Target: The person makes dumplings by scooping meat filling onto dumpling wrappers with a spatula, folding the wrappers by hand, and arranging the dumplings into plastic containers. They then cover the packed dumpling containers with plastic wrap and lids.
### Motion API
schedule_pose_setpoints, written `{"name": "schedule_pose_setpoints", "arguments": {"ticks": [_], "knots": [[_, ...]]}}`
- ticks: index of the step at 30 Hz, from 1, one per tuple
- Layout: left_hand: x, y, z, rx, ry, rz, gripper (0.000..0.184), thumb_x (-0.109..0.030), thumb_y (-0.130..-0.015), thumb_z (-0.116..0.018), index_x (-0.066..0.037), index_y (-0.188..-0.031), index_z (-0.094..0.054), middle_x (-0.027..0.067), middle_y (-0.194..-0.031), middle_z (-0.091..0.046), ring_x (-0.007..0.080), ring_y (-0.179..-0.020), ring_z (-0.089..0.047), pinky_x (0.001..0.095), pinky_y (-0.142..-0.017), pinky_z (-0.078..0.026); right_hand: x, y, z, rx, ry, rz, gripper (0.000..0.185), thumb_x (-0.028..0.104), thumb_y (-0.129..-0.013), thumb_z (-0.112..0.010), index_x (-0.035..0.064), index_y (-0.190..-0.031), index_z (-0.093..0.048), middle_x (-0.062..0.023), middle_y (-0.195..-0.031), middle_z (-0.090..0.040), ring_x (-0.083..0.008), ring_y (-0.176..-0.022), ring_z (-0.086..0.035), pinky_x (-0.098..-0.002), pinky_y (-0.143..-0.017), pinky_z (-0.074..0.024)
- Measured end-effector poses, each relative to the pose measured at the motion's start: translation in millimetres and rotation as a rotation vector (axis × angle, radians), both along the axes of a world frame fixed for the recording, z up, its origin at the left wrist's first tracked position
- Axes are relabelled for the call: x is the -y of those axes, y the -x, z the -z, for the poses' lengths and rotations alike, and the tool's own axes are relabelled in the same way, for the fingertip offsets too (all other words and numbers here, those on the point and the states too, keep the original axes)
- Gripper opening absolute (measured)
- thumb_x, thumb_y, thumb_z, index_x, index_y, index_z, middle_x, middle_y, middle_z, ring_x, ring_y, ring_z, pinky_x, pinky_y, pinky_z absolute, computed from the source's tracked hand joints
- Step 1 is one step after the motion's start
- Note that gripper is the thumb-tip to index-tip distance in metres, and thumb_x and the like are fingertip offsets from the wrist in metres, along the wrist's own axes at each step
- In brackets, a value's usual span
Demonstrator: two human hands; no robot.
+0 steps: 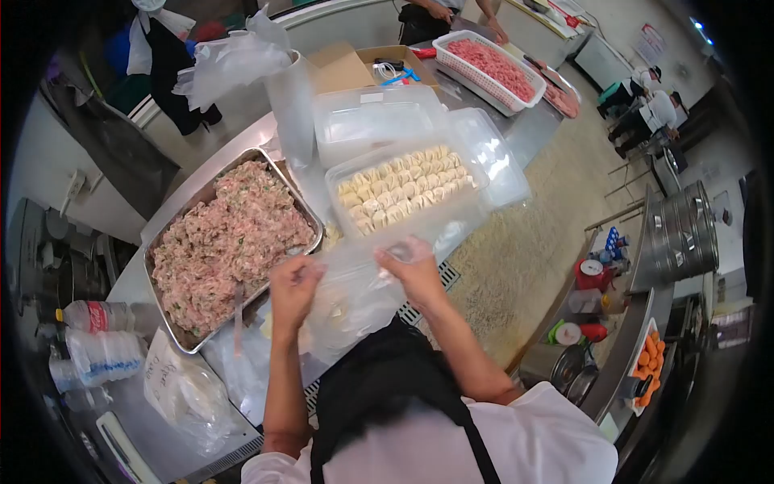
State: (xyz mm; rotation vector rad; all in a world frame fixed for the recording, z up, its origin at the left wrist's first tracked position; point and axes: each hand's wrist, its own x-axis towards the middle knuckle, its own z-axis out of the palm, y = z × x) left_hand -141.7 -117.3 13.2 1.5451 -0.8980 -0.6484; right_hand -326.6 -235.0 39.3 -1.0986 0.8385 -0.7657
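Between my two hands stretches a clear plastic sheet (348,278), thin and wrinkled. My left hand (295,289) pinches its left side, near the metal tray's right edge. My right hand (409,270) grips the other side, fingers closed on the film. Just beyond the sheet is a plastic container (477,187) with rows of folded dumplings (407,184). To the left, a metal tray (316,222) holds a mound of minced filling (230,234) with green bits. A flat utensil (239,310) leans in the tray's near side. Pale pieces under the sheet are blurred by the film.
A lidded plastic container (375,121) and a roll of plastic bags (292,109) stand behind the dumplings. Farther back is a white basket (516,105) of minced meat, near another person's hand (498,32). Bottles (95,316) lie at left; carrots (647,367) sit on the right shelf.
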Motion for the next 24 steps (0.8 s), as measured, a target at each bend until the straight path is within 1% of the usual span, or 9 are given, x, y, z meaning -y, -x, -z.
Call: {"name": "schedule_pose_setpoints", "arguments": {"ticks": [3,5,8,11,13,14,17,19,24], "knots": [[-30,-16,-4,-0.117,-0.026,-0.018,0.016,-0.008,-0.088,-0.07,-0.004,-0.074,-0.062,-0.0092,-0.066,-0.048,0.0018,-0.06,-0.04,0.0214,-0.053,-0.029,-2,28,15,-0.157,0.065,-0.09,0.017,0.009,-0.085,-0.078,0.0021,-0.097,-0.068,-0.0061,-0.091,-0.068,-0.0128,-0.073,-0.064,-0.0248,-0.064,-0.0547],[-42,-16,-8,-0.116,-0.018,-0.013,0.017,-0.009,-0.087,-0.071,-0.003,-0.073,-0.062,-0.0088,-0.065,-0.048,0.0027,-0.06,-0.04,0.0214,-0.054,-0.03,1,52,13,-0.216,-0.118,-0.145,0.026,0.009,-0.079,-0.082,0.0025,-0.1,-0.068,-0.0075,-0.098,-0.067,-0.0141,-0.084,-0.065,-0.0263,-0.073,-0.055],[-57,-17,-18,0.005,-0.143,0.135,0.011,-0.006,-0.083,-0.074,0.001,-0.08,-0.066,-0.004,-0.067,-0.056,0.0037,-0.062,-0.044,0.0233,-0.056,-0.036,0,66,-1,-0.054,0.214,0.048,0.034,0.008,-0.071,-0.086,0.0018,-0.099,-0.068,-0.0094,-0.107,-0.067,-0.0179,-0.098,-0.064,-0.0308,-0.087,-0.0525],[-56,-10,-27,0.018,-0.156,0.238,0.016,-0.009,-0.08,-0.077,0.001,-0.077,-0.065,-0.0036,-0.063,-0.053,0.0053,-0.06,-0.044,0.0242,-0.055,-0.035,-5,74,-29,-0.162,0.45,0.176,0.038,0.007,-0.065,-0.088,0.0004,-0.096,-0.068,-0.0101,-0.109,-0.067,-0.0204,-0.106,-0.062,-0.0344,-0.094,-0.0483],[-54,-9,-30,0.135,-0.134,0.32,0.018,-0.009,-0.077,-0.081,0.001,-0.078,-0.066,0.001,-0.065,-0.059,0.0072,-0.061,-0.049,0.0254,-0.057,-0.038,-2,82,-38,-0.374,0.764,-0.11,0.034,0.008,-0.068,-0.087,-0.0013,-0.094,-0.066,-0.0095,-0.103,-0.068,-0.0207,-0.102,-0.063,-0.0353,-0.09,-0.0491],[-53,-9,-32,0.133,-0.133,0.324,0.018,-0.009,-0.077,-0.081,0.001,-0.078,-0.066,0.001,-0.065,-0.059,0.0072,-0.061,-0.049,0.0254,-0.057,-0.038,-2,84,-42,-0.378,0.764,-0.107,0.034,0.008,-0.068,-0.087,-0.0013,-0.094,-0.066,-0.0095,-0.103,-0.068,-0.0207,-0.102,-0.063,-0.0353,-0.09,-0.0491],[-49,-10,-37,0.228,-0.096,0.38,0.017,-0.009,-0.077,-0.081,0.001,-0.082,-0.067,0.0057,-0.065,-0.061,0.01,-0.057,-0.05,0.026,-0.054,-0.039,-5,89,-55,-0.452,0.753,-0.057,0.022,0.008,-0.078,-0.08,-0.0019,-0.091,-0.065,-0.0092,-0.091,-0.068,-0.0189,-0.091,-0.065,-0.0324,-0.083,-0.0495],[-45,-10,-35,0.207,-0.03,0.419,0.018,-0.011,-0.075,-0.082,0.001,-0.081,-0.069,0.0076,-0.066,-0.062,0.0124,-0.057,-0.052,0.0274,-0.055,-0.04,-7,95,-61,-0.465,0.537,0.074,0.014,0.011,-0.091,-0.068,-0.0017,-0.087,-0.064,-0.006,-0.082,-0.066,-0.0144,-0.078,-0.062,-0.0293,-0.075,-0.0481],[-49,-45,-14,0.173,-0.191,0.412,0.022,-0.016,-0.074,-0.082,0.001,-0.075,-0.068,0.0057,-0.064,-0.06,0.012,-0.059,-0.053,0.0286,-0.058,-0.04,21,116,-59,-0.509,0.536,0.318,0.022,0.017,-0.099,-0.06,-0.0021,-0.089,-0.064,-0.0018,-0.076,-0.061,-0.0096,-0.073,-0.052,-0.0271,-0.069,-0.0443]]}}
